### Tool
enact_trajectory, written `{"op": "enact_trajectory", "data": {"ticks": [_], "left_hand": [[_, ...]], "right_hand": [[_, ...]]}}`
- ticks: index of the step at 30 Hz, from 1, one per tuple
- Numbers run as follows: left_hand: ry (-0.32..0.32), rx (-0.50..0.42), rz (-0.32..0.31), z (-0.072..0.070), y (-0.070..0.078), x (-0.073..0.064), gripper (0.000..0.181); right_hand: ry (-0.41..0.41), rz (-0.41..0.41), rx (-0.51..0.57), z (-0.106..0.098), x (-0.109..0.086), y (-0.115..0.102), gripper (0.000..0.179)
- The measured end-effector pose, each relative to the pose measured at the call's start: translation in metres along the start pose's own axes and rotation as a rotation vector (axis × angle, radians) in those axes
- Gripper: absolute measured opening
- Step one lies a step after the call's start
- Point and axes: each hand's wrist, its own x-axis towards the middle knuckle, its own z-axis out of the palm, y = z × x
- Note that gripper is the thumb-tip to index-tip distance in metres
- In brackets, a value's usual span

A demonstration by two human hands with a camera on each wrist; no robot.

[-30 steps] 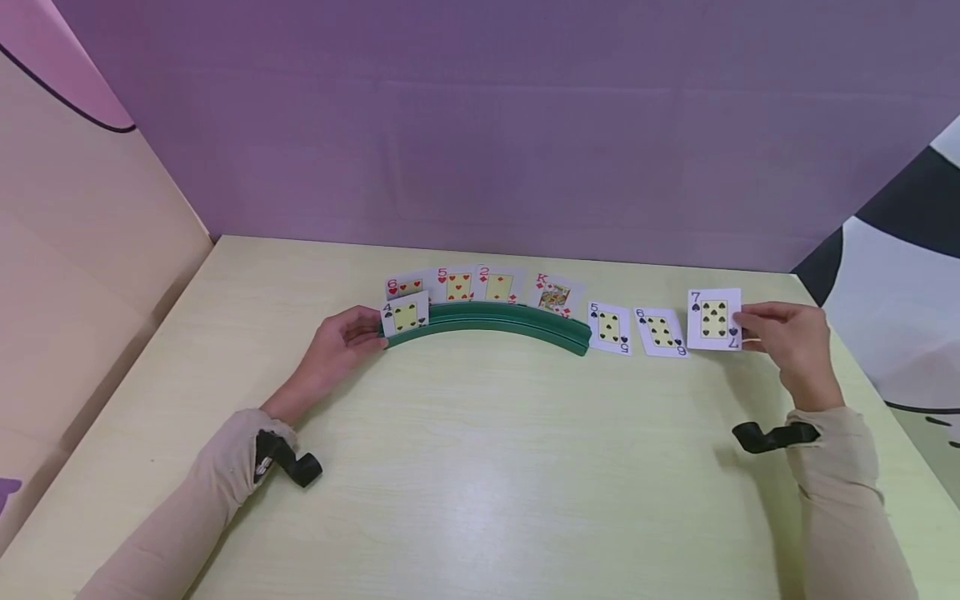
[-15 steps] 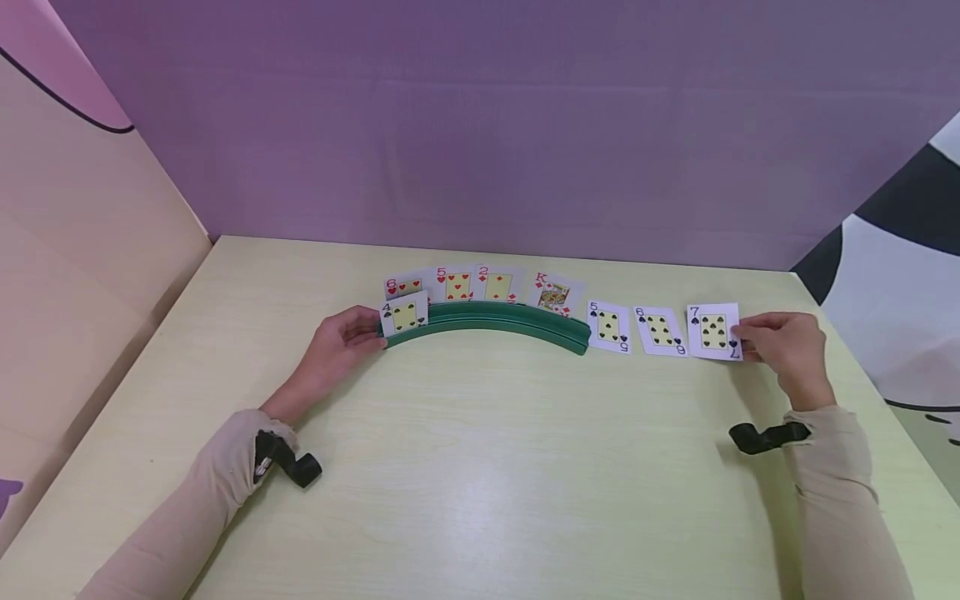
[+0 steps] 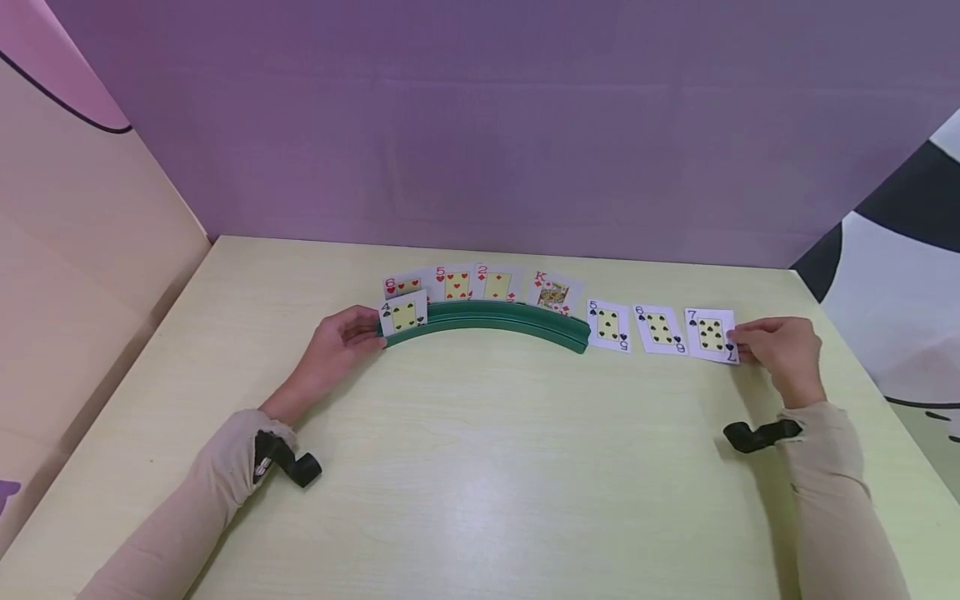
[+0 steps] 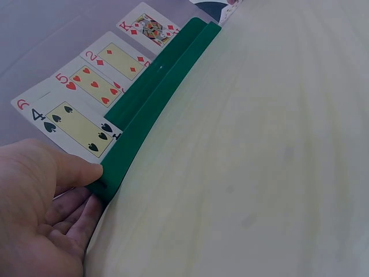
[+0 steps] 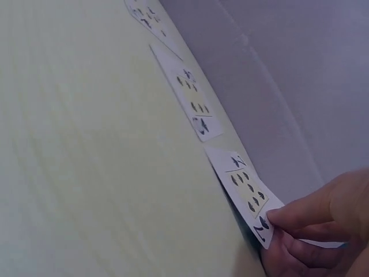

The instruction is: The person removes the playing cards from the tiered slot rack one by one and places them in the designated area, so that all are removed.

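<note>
My left hand grips the left end of a curved green card holder, thumb in front and fingers behind, as the left wrist view shows. Standing in its front slot at that end is the four of spades, partly covering the six of hearts. Farther along the rear slot stand the five of hearts, two of diamonds and king of diamonds. At the right, my right hand pinches the near right corner of the seven of spades, tilted close over the table with a shadow beneath.
Between the holder's right end and the seven, the five of spades and six of spades lie face up on the pale wooden table. A purple wall panel rises behind the table's back edge.
My right hand has lowered the seven of spades toward the table and slightly nearer to me, in line with the other spades. The left hand has stayed on the card holder.
</note>
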Motion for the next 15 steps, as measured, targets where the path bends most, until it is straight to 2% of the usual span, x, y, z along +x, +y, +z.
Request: {"op": "enact_trajectory", "data": {"ticks": [3, 7, 15], "left_hand": [[0.000, 0.002, -0.001, 0.0000, 0.0002, 0.0002, 0.039], [0.001, 0.004, -0.001, 0.0001, 0.0010, -0.0002, 0.039], [0.000, -0.012, -0.003, 0.0007, 0.0029, -0.0013, 0.039]], "right_hand": [[0.036, -0.005, -0.076, 0.0029, 0.0004, -0.0021, 0.045], [0.077, -0.055, -0.156, 0.0073, 0.0008, -0.0035, 0.040], [0.068, -0.072, -0.183, 0.0095, -0.0026, -0.0055, 0.036]]}}
